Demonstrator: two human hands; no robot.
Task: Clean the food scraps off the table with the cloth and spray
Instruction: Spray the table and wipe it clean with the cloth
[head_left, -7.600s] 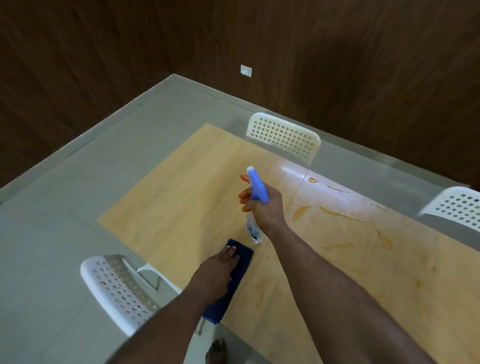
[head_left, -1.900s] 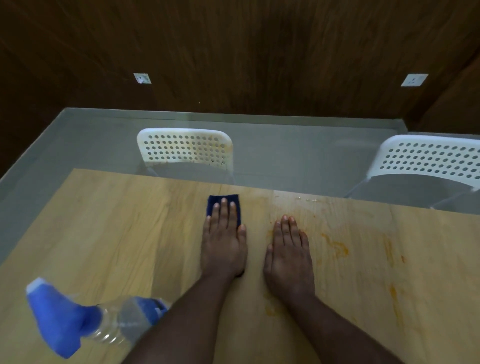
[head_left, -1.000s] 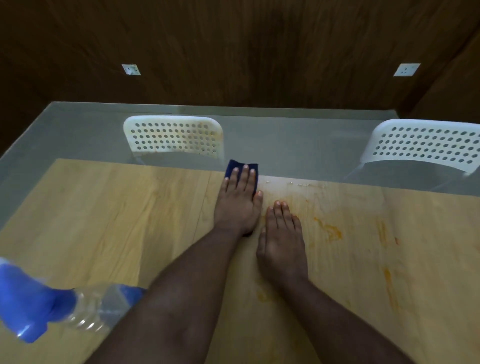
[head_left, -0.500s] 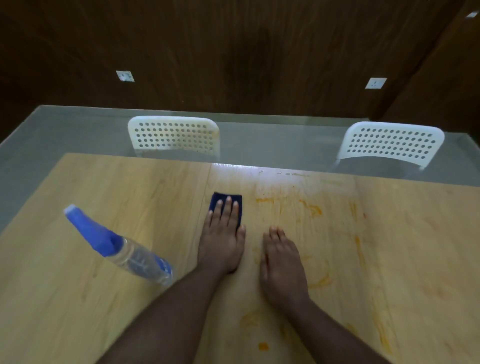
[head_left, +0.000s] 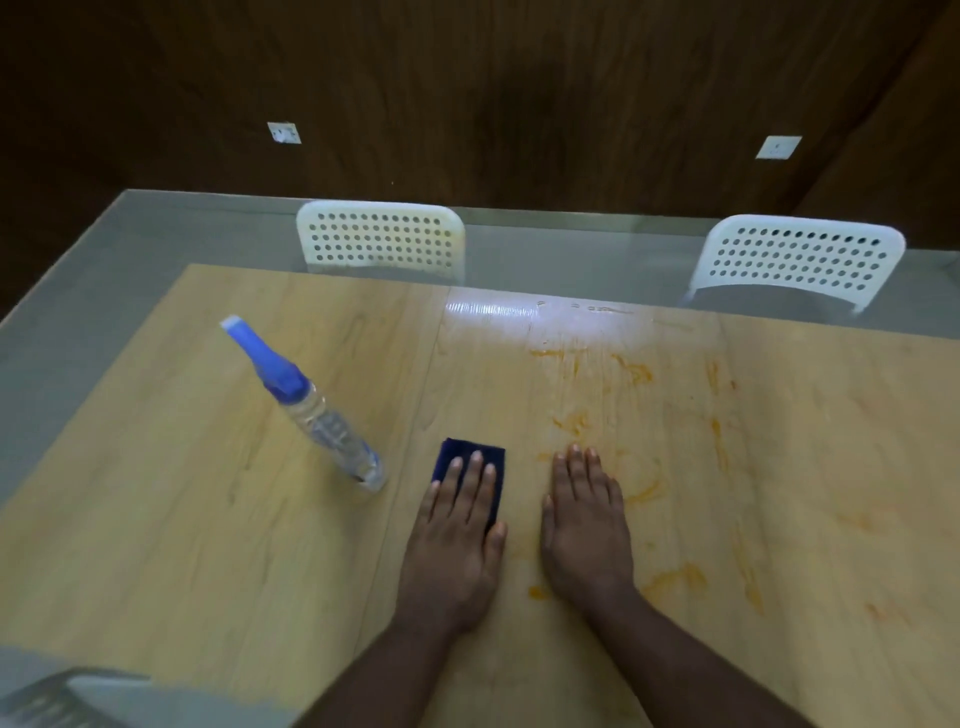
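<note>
Cloth (head_left: 470, 470) lies under flat left hand (head_left: 456, 540); spray bottle (head_left: 306, 402) stands leftward, right hand (head_left: 587, 525) flat on orange smears (head_left: 639, 488).

A dark blue folded cloth (head_left: 470, 467) lay flat on the wooden counter (head_left: 182, 519), half covered. At its ten o'clock stood a clear spray bottle (head_left: 322, 421) with a blue nozzle. Orange food smears (head_left: 631, 371) streaked the counter toward two o'clock.

The table (head_left: 208, 519) is smooth, shiny wood. The cloth (head_left: 470, 457) looks soft. The bottle (head_left: 332, 431) is clear plastic.
</note>
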